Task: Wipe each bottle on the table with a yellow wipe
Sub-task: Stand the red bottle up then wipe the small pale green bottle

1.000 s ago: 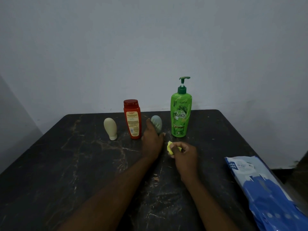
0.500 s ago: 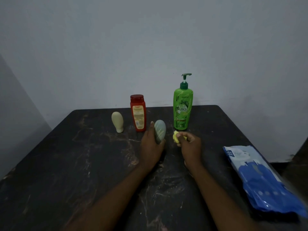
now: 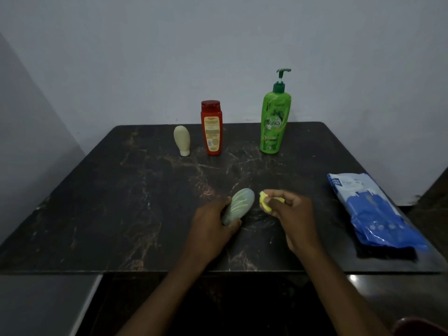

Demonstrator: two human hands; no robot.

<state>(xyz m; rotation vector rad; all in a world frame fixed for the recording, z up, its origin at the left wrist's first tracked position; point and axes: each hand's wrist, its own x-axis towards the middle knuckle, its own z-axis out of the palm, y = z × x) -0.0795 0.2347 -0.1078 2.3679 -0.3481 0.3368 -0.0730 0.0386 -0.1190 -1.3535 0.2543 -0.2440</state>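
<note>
**Desk:** What are the fingers on?

**Operator:** From my seat I see the left hand (image 3: 211,229) with its fingers (image 3: 235,223) and thumb curled round the lower end of a grey-green bottle (image 3: 240,206). The bottle is tilted, its rounded top leaning toward the right hand (image 3: 294,214). That hand's fingers (image 3: 278,198) pinch a crumpled yellow wipe (image 3: 263,202) just beside the bottle's top. I cannot tell whether wipe and bottle touch, nor whether the bottle's foot rests on the dark marbled bench (image 3: 121,202).

**Desk:** Containers, and what's in them?

**Operator:** I count four bottles, all opaque, so their contents are hidden from me. One is in the left fingers. The other three stand upright in a row well beyond the fingertips, near the wall (image 3: 218,44). A cream bottle (image 3: 181,140) stands on its cap beyond the left fingers, with a red bottle (image 3: 211,128) just beside it. A green pump bottle (image 3: 275,117) stands beyond the right fingers, apart from those two. I count one wipe. One blue pack (image 3: 373,212) lies flat well out to the far side of the right fingers, and I cannot tell whether it is open or sealed.

**Desk:** Anything hidden?

**Operator:** The held bottle's lower end is buried in the palm. The red bottle's label is too small to read, while the pump bottle reads "Vatika". Both forearms run off the lower edge.
</note>
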